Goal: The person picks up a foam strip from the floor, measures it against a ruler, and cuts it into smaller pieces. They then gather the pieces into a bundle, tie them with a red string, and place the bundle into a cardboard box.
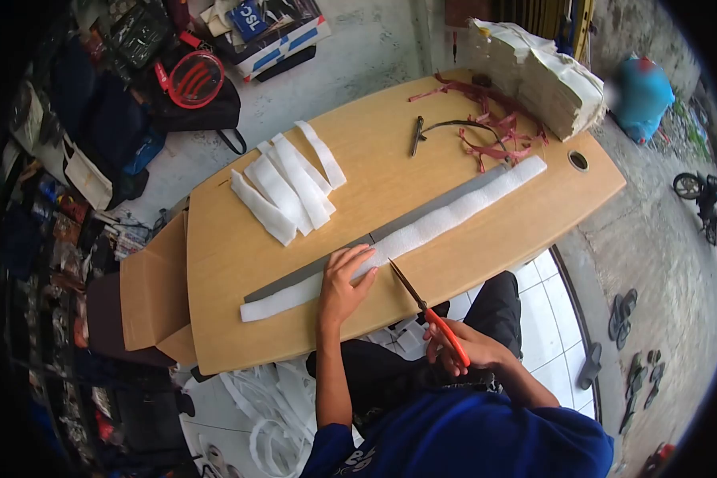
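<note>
A long white strip of foam-like material [462, 207] runs diagonally over the table, alongside a thin grey strip [430, 209] with a dark mark near its middle. My left hand [344, 285] lies across both near that mark, fingers resting flat and thumb apart on the white strip. In my right hand [478, 350] is a pair of scissors [410, 288] with orange-red handles. Their blades look closed, and the tip is right by the near edge of the white strip, just right of my left hand. Several shorter white strips [283, 191] lie in a loose pile farther back.
The wooden table [390, 143] bears reddish ribbon scraps [494, 147], a small dark tool [417, 135] and a white wrapped block [538, 80]. A cardboard box [153, 287] stands against its left end. White offcuts [263, 422] heap on the floor by my legs.
</note>
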Tool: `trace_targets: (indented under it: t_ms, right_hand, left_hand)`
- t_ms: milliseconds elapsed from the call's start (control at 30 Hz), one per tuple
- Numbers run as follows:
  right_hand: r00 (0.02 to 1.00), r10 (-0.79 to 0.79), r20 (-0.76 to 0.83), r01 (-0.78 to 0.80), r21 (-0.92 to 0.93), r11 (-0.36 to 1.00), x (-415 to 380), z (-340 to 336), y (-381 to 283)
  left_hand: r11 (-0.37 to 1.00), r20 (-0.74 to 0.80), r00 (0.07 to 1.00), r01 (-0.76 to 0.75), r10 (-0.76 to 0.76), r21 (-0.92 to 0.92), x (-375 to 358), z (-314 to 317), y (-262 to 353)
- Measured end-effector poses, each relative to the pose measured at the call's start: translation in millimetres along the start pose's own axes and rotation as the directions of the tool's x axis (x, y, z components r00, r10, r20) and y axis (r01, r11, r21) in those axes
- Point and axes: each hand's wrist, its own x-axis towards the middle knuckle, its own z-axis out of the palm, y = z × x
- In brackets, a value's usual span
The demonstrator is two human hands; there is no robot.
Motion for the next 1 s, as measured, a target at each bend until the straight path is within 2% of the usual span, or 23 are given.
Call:
trace_targets:
  t_ms: [167,400,833,1000]
  right_hand:
    - [0.999,-0.018,-0.042,0.019,0.014,1.0,14,10,-6]
    - [0.997,0.058,-0.06,-0.052,0.104,0.993,20,14,-10]
    - [0.986,0.117,-0.114,-0.107,0.096,0.99,29,19,-28]
    - [0.99,0.082,-0.119,-0.075,0.06,0.995,31,20,-30]
  left_hand:
    - [1.0,-0.003,1.0,-0.017,0.017,-0.008,1,-1,-2]
    - [1.0,0.001,1.0,-0.02,0.02,-0.016,3,-2,1]
    - [1.0,0.008,1.0,0.005,-0.005,-0.022,1,-3,0]
    - [1.0,0.02,1.0,-0.003,0.003,-0.005,3,-3,-1]
